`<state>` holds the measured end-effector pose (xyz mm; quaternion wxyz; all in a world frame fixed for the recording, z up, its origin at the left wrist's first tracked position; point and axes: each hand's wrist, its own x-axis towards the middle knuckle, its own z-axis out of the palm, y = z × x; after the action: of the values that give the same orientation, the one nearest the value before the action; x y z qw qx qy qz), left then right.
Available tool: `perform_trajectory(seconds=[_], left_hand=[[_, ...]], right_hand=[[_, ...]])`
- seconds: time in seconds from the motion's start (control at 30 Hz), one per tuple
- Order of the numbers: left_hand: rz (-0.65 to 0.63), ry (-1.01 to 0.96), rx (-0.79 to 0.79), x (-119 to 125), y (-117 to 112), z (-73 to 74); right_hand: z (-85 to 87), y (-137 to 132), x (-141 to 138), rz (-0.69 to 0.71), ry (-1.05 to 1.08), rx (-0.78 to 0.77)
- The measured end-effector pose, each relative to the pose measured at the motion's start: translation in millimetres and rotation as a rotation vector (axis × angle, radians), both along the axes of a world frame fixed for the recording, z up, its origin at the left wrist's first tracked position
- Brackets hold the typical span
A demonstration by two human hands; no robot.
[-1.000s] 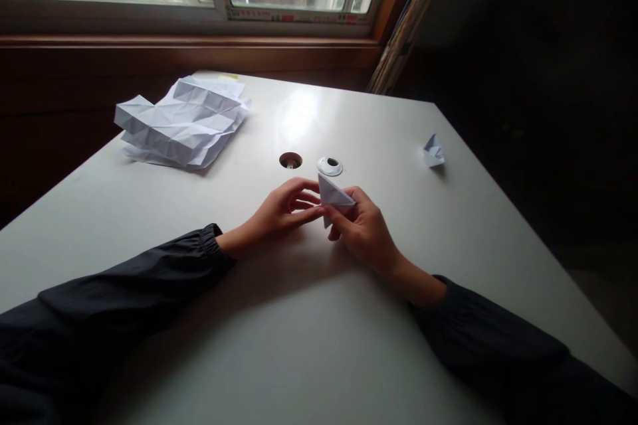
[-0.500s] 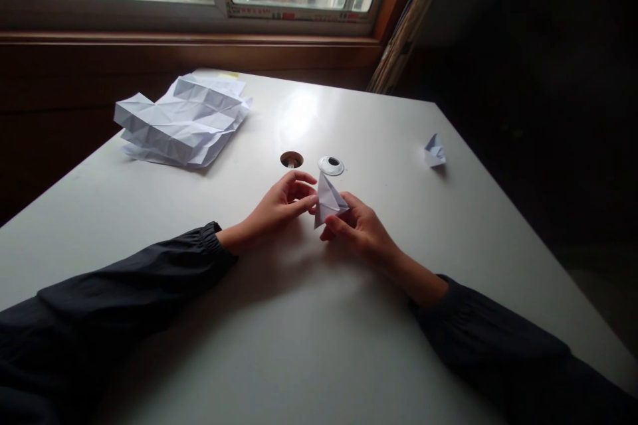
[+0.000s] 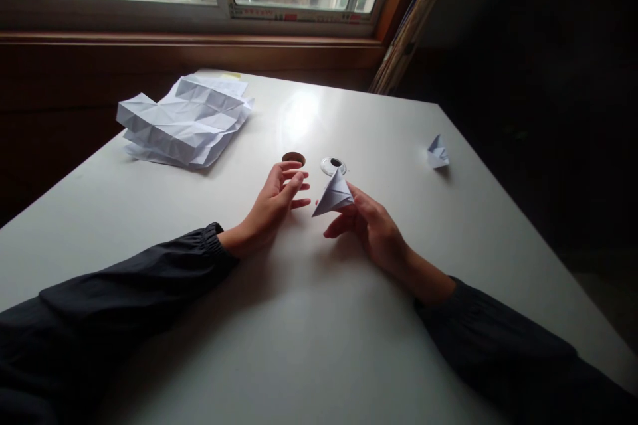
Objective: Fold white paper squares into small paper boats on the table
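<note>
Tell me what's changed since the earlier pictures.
The left hand has let go of the folded paper and drawn back leftward; the paper has turned in the right hand, which still holds it. The creased sheets and small folded piece stayed put.

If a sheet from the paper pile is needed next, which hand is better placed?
Probably the left hand: it looks free and is nearer the paper pile, while the right hand holds the folded paper piece.

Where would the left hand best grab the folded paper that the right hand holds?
Probably by the pointed lower-left corner of the folded paper, from the left: that tip juts toward the open left hand, while the right hand holds the opposite side.
</note>
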<state>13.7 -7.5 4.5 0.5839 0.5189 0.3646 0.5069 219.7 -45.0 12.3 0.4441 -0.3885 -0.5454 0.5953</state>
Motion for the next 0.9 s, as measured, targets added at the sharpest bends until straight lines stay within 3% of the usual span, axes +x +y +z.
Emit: perform_trajectory(seconds=[0.07,0.2,0.3,0.6,0.9], left_hand=[[0.055,0.098,0.148,-2.5,-1.9,0.0],[0.106,0.405,0.593,-6.7,-5.8,0.0],[0.098,0.544,0.748,-7.6,-5.3,-0.3],[0.047,0.550,0.500,-9.5,6.7,-5.7],[-0.112,0.331,0.393,-11.7,-0.3,-1.9]], right_hand=[[-0.8,1.3,-1.4,-0.046,0.015,-0.016],[-0.1,2.5,-3.9,-0.098,-0.022,-0.036],[0.7,2.0,-5.1,-0.115,-0.093,-0.050],[-2.1,-1.4,-4.0,-0.099,-0.079,-0.010],[-6.8,-1.2,-1.8,-0.132,-0.127,0.026]])
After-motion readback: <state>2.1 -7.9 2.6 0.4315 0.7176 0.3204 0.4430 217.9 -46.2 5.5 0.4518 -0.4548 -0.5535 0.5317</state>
